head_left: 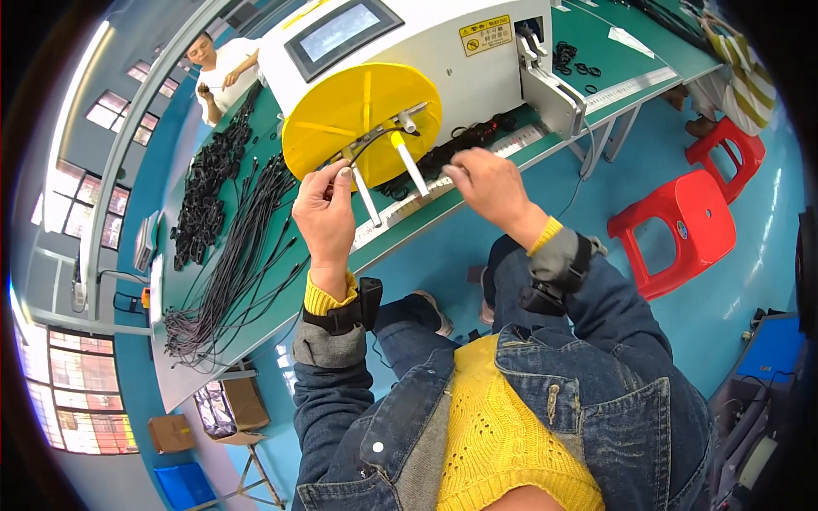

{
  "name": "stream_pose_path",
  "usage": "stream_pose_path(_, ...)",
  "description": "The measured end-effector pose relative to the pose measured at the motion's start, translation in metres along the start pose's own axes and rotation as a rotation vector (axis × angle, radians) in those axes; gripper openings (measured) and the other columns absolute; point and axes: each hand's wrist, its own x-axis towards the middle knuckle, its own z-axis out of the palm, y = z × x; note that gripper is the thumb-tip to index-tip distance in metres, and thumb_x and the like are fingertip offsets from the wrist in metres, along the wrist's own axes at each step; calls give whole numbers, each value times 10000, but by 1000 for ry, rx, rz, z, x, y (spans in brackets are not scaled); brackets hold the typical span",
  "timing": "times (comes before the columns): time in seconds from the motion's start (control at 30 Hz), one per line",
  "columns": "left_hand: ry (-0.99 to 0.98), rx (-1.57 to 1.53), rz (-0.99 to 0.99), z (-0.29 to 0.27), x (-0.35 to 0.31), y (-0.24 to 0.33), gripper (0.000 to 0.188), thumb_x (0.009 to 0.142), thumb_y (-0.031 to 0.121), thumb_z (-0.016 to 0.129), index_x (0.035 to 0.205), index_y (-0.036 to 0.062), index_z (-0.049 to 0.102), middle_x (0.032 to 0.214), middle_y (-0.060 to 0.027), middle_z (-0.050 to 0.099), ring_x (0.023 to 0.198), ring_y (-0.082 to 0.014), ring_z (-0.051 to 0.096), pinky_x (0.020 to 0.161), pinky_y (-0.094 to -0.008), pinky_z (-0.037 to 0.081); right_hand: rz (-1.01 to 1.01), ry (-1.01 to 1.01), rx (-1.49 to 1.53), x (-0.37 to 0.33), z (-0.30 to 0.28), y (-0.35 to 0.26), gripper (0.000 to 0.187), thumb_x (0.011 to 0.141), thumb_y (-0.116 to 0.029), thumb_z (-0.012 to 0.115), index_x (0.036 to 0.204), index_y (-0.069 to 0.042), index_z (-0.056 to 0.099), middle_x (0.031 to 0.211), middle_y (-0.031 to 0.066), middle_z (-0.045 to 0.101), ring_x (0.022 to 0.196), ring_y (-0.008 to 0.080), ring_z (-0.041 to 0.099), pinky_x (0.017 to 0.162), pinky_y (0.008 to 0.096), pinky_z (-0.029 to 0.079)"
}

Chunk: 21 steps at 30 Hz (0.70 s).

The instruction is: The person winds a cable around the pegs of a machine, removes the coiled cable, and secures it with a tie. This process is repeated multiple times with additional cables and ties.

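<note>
A yellow winding disc (319,119) is mounted on the front of a white machine (447,85). Two pale rods (411,169) stick out from the disc, and a metal clamp bar crosses its middle. A thin black cable (375,140) runs over this bar. My left hand (328,213) is at the disc's lower edge, thumb and fingers pinched on the cable's end. To the right of the rods, my right hand (497,189) hovers by the table edge with its fingers curled in. No cable shows coming from it; the undersides of its fingers are hidden.
Long black cables (230,264) and a pile of coiled ones (204,192) lie on the green table (285,285) to the left. A metal ruler strip (520,138) follows its front edge. Red stools (682,230) stand right. Two other people (226,77) are across and far right.
</note>
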Motion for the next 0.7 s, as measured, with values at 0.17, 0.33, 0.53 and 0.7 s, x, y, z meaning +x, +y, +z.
stream_pose_path(0.17, 36, 25, 18, -10, -12, -14, 137, 798, 66, 630, 918, 6, 654, 686, -39, 542, 579, -95, 478, 538, -215, 395, 70, -147, 90, -59, 0, 9, 119, 780, -141, 587, 774, -25, 611, 737, 143, 600, 683, 328, 579, 598, 381, 464)
stream_pose_path(0.33, 77, 139, 173, -21, -17, -7, 152, 801, 76, 633, 937, 12, 652, 666, -58, 540, 553, -123, 479, 515, -237, 398, 148, -305, 149, -84, 3, 5, 123, 776, -132, 575, 753, -17, 614, 725, 152, 599, 674, 333, 578, 599, 384, 462)
stream_pose_path(0.53, 42, 186, 189, -22, -29, 3, 175, 809, 80, 625, 970, 14, 641, 645, -76, 524, 530, -143, 473, 492, -252, 390, 131, -372, 184, -90, 7, 0, 134, 775, -137, 571, 758, -13, 618, 720, 153, 601, 675, 335, 578, 599, 386, 461)
stream_pose_path(0.7, 0, 228, 189, -25, -36, 10, 195, 820, 68, 606, 1006, 12, 625, 638, -81, 516, 528, -150, 471, 489, -252, 385, 149, -441, 191, -94, 7, 2, 138, 776, -142, 570, 769, -15, 624, 724, 152, 605, 677, 336, 577, 601, 388, 462)
